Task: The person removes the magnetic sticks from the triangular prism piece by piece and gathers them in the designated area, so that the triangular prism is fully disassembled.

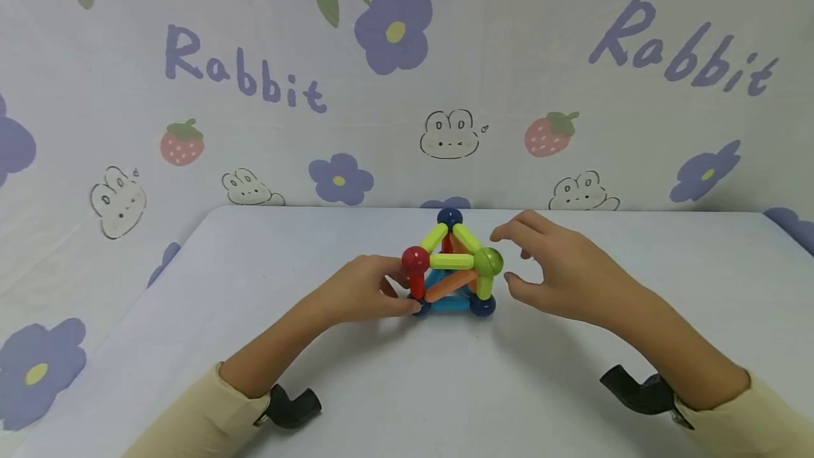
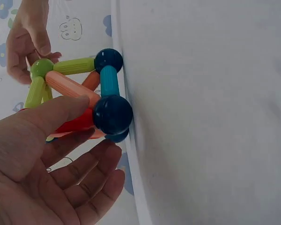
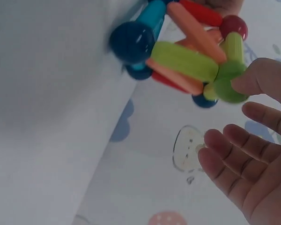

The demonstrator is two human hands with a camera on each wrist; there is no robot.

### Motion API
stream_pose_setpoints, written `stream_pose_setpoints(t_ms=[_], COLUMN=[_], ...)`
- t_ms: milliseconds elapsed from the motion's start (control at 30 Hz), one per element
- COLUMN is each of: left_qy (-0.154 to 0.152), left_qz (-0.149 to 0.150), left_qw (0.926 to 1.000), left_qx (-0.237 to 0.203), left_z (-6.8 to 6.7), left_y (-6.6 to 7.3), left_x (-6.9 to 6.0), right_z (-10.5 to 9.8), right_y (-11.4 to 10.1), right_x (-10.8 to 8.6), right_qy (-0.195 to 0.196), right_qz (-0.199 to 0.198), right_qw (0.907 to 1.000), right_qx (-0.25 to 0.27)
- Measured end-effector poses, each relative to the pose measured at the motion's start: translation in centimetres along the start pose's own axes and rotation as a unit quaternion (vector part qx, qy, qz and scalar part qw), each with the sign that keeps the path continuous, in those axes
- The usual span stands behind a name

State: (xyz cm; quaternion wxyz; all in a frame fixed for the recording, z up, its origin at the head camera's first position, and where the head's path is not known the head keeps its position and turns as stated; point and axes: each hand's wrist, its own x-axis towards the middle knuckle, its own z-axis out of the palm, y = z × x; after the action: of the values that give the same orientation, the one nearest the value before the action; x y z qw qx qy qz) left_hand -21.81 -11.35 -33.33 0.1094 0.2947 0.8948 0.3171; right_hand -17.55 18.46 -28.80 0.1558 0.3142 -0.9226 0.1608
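Observation:
A frame of coloured rods and balls stands on the table, with a red ball (image 1: pixel 415 260), a green ball (image 1: pixel 489 262) and dark blue balls (image 1: pixel 482 304) at its corners. My left hand (image 1: pixel 365 290) is at its left side, thumb and fingers around the lower left corner; in the left wrist view the thumb lies by the red rod (image 2: pixel 75 123) and a dark blue ball (image 2: pixel 112 115). Just right of the frame, my right hand (image 1: pixel 566 271) is held with fingers spread and bent, holding nothing; the head view shows a gap to the green ball.
The white table (image 1: pixel 381 387) extends around the frame on all sides. Behind it hangs a pale cloth (image 1: pixel 254 140) printed with flowers, rabbits and strawberries. A black strap piece (image 1: pixel 294 407) juts from the left sleeve, and another (image 1: pixel 639 391) from the right.

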Motion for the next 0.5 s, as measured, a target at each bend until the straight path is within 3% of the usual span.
stream_pose_setpoints(t_ms=[233,500], left_qy=[-0.006,-0.009], left_qz=[0.007,0.006], left_qw=[0.9999,0.9999], left_qx=[-0.014,-0.007], left_z=[0.5,0.4], left_y=[0.3,0.5], left_x=[0.3,0.3], right_z=[1.2,2.0], right_y=[-1.8,-3.0], right_x=[1.8,2.8], right_qy=[-0.012,-0.007], right_qz=[-0.039,-0.017], right_qw=[0.9991,0.9979], right_qx=[-0.009,-0.062])
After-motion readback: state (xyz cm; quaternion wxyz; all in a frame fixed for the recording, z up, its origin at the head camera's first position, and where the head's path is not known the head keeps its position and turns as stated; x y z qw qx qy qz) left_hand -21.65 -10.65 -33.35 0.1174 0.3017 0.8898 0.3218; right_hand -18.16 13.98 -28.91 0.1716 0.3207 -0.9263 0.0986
